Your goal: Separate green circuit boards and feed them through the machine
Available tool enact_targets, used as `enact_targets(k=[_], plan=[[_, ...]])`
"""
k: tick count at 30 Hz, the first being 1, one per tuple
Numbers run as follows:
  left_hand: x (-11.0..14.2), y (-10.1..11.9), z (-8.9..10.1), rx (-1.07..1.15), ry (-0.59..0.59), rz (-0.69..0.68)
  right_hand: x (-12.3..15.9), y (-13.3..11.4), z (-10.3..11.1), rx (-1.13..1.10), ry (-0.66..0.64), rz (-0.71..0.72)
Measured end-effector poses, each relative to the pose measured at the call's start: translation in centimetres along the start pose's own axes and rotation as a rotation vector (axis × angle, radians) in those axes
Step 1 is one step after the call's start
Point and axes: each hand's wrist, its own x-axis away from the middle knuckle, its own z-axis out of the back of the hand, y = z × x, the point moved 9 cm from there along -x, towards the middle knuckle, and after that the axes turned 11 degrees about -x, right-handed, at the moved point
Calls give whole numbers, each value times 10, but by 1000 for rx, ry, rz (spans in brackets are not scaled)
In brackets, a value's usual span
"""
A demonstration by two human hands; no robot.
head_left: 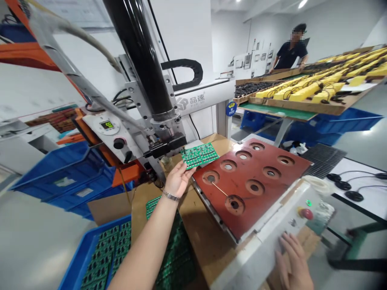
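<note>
My left hand (177,179) is closed on the near edge of a green circuit board (200,155), which it holds up under the head of a dispensing machine (166,147). Small parts stand in rows on the board. My right hand (292,259) lies with its fingers stretched out on the grey control panel (266,247), below a red push button (306,213) and a lit green one (308,203). Between my hands is a red-brown fixture plate (254,205) with several round recesses. A thin stick (219,189) lies across two of these.
Blue bins (65,171) stand at the left. A blue tray (79,245) full of circuit boards sits below, and more boards (177,249) lie under my left forearm. At the back right, a person (292,52) stands behind a table with yellow blocks (302,88) and cables.
</note>
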Motion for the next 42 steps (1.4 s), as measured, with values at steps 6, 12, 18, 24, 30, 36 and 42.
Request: enact_targets(k=[6,12,18,24,30,36,42], plan=[[-1,2,3,15,17,-6,1,-1,-1,7,-4,16],[-4,5,0,19,28,-12,0,-4,-1,5,-3,16],[-5,5,-4,15,32,-3,-1,-8,1,8,2,17],[-6,4,0,23,60,-9,-2,-9,1,4,12,16],[-12,5,6,34,84,-20,-4,-10,2,3,10,23],[-13,7,2,36,74,-29,-2,-9,1,10,10,20],[-12,11,2,39,82,-42,-1,-6,1,8,-1,12]])
